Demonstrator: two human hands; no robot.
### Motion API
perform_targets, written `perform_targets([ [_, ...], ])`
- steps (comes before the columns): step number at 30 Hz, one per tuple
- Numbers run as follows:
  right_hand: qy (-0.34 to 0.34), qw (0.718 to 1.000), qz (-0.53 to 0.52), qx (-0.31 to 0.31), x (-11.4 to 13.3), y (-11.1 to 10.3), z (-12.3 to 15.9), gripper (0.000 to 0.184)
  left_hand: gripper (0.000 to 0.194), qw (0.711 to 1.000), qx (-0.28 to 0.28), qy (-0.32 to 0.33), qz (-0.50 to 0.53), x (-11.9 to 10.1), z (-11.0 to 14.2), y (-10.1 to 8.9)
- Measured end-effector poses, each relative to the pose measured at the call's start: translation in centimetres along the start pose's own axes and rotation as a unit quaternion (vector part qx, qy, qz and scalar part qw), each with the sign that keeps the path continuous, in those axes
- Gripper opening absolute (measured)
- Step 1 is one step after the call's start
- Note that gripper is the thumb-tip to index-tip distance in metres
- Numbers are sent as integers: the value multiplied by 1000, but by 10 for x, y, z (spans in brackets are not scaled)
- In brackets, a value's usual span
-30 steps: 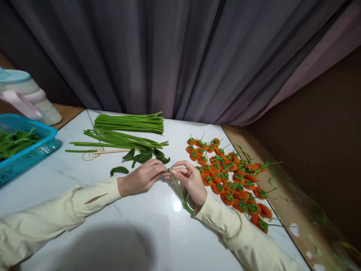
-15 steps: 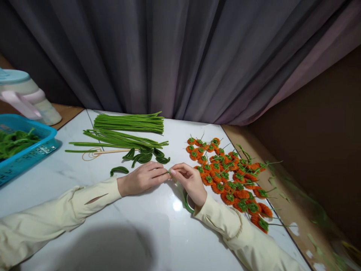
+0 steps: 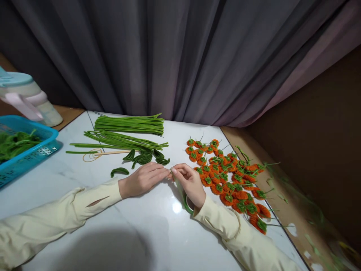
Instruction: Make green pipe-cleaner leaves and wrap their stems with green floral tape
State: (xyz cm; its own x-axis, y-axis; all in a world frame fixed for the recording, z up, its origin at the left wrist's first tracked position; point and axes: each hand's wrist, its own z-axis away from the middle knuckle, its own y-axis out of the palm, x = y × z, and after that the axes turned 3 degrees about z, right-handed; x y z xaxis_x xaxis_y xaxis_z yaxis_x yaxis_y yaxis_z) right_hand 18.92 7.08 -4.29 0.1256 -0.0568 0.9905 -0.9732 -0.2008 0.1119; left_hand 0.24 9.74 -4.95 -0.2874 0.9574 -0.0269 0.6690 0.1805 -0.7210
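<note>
My left hand [image 3: 143, 180] and my right hand [image 3: 193, 185] meet fingertip to fingertip over the middle of the white table. The right thumb and fingers pinch a thin, pale green strip of tape [image 3: 178, 184]. That strip runs down to a green tape roll [image 3: 186, 205] lying partly under my right wrist. My left fingers are pressed together at the same spot; what they hold is hidden. Just beyond the left hand lie several dark green fuzzy leaves [image 3: 146, 157], with a single curved leaf [image 3: 120, 171] apart from them.
Green pipe cleaners [image 3: 129, 124] lie in bundles at the back, near a wooden stick [image 3: 113, 152]. Orange fuzzy persimmons [image 3: 222, 175] with green tops cover the right side. A blue basket [image 3: 31, 156] and a lidded cup [image 3: 34, 98] stand left. A grey curtain [image 3: 135, 56] hangs behind.
The pale tape strip below my right fingertips shows more clearly now. Both hands stay pinched together in nearly the same place; the view has shifted slightly.
</note>
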Motion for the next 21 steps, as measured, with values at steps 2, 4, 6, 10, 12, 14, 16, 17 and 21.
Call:
perform_targets([
  [2,0,1000,3,-2,0,0,0,19,26,1000,-3,-2,3,0,1,1],
  [4,0,1000,11,-5,0,0,-1,21,28,1000,-1,-6,2,0,2,2],
  [6,-1,1000,18,-6,1,1,-1,22,29,1000,1,-7,-1,-1,3,2],
  [10,-3,1000,7,-2,2,2,-1,21,29,1000,1,-15,10,-2,0,1],
  [12,3,1000,-9,-4,2,3,0,24,28,999,0,-28,25,-2,-1,0],
  [14,4,1000,-16,-4,2,3,0,28,29,998,-4,-45,37,-3,-2,0],
  [16,-8,1000,0,1,2,3,1,26,29,997,-12,-64,51,-3,-3,0],
  [17,-17,1000,16,4,2,3,1,23,29,995,-15,-74,60,-3,-3,0],
  [21,-37,997,71,1,2,2,2,17,28,989,-34,-105,94,-5,-3,1],
])
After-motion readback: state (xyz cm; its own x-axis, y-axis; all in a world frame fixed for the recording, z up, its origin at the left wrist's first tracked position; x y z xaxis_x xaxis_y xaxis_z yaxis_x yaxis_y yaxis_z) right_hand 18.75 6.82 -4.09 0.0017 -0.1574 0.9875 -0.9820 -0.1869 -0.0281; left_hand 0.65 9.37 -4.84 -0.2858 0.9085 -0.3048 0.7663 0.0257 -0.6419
